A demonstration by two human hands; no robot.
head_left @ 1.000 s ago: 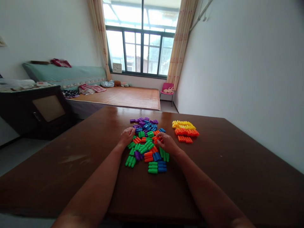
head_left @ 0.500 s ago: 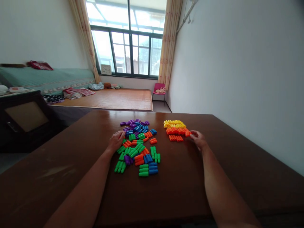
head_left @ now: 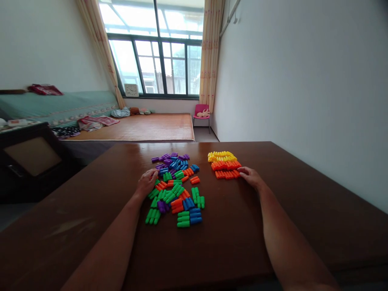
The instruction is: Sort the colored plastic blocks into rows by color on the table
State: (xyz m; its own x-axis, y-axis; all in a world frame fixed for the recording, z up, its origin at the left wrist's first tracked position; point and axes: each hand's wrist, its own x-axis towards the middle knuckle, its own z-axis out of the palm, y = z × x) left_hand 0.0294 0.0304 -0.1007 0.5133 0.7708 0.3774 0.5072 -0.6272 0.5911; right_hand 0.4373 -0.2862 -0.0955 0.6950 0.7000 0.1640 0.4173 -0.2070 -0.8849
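My right hand (head_left: 250, 177) pinches an orange plastic piece (head_left: 237, 173) at the right end of the front orange row (head_left: 224, 174). Behind that row lie another orange row (head_left: 224, 165) and yellow pieces (head_left: 221, 156) lined up at the back. At the left edge of a mixed pile, my left hand (head_left: 147, 182) rests with its fingers curled together; what they may hold is hidden. The pile has green pieces (head_left: 174, 193), blue pieces (head_left: 178, 163), purple pieces (head_left: 165, 157) and orange pieces (head_left: 177, 205), many joined in short ribbed blocks.
Everything lies on a dark brown table (head_left: 230, 238). Beyond its far edge are a bed with a woven mat (head_left: 157, 126) and a pink chair (head_left: 201, 109) holding a soft toy. A dark cabinet (head_left: 28, 155) stands at the left, a white wall (head_left: 297, 89) at the right.
My right hand has lowered the orange piece toward me, from the end of the rear orange row to the front row's right end. My left hand stays by the pile. The view has shifted slightly.
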